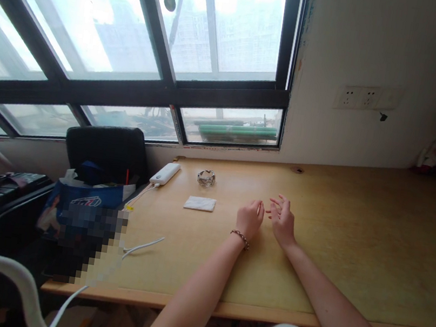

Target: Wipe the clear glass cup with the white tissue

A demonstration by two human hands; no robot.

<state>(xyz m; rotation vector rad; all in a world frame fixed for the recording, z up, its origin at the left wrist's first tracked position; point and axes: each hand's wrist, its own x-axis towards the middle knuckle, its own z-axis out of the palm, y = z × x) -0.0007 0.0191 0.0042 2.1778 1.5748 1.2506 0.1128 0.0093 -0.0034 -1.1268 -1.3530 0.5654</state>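
Observation:
My left hand (249, 218) rests on the wooden table (353, 244) with its fingers curled in; whether anything small is inside them is hidden. A dark chain bracelet (240, 239) circles that wrist. Just to its right, my right hand (281, 221) is open, fingers loosely spread, with nothing visible in it. The fingertips of both hands are close together. Left of my hands lies a flat white rectangular piece with faint grey marbling (199, 203). Behind that piece sits a ring-shaped silvery openwork object (206, 177).
A white power bank (165, 174) with a cable lies at the table's left edge. Another white cable (144, 244) crosses the near left. A black chair (107, 150) and a blue bag (85, 201) stand left. Behind are a window and wall sockets (359, 97).

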